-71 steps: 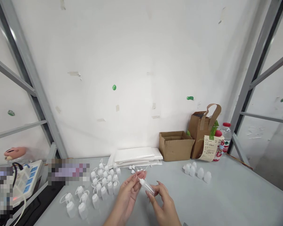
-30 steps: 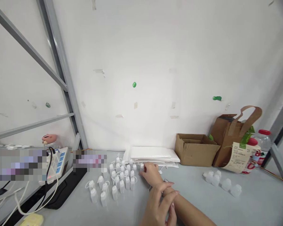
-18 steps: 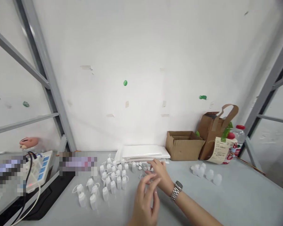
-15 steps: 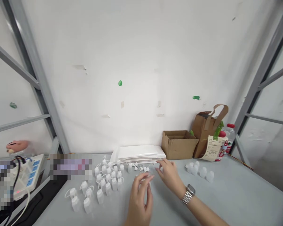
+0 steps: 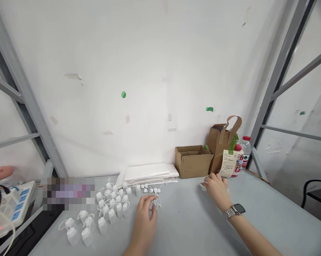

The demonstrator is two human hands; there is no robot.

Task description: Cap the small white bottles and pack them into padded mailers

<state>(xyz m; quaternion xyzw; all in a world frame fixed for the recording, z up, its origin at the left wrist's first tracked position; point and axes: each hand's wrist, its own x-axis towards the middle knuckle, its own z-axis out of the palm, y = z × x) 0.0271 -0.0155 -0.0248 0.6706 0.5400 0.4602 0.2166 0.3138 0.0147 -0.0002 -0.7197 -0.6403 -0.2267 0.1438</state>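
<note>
Across the grey table [image 5: 187, 227], the right hand [image 5: 216, 186] was half curled, fingers down; the left hand [image 5: 145, 217] was loosely cupped, thumb and fingertips apart. Whether either gripped anything could not be told. Upright bottles [image 5: 112, 216], long axes vertical, tops up, stood at the left hand's ten o'clock. A translucent white piece [image 5: 203, 187] showed at the nearer right hand's nine o'clock, its long axis hidden. Small caps [image 5: 155, 190] lay at the left hand's one o'clock.

Free passage, as I view it: open counter [image 5: 184, 227] between left hand [image 5: 145, 215] and right hand [image 5: 217, 190]. Obstacles: small bottles [image 5: 112, 216] massed at left; carton [image 5: 194, 166] and paper bag [image 5: 215, 144] at rear.
</note>
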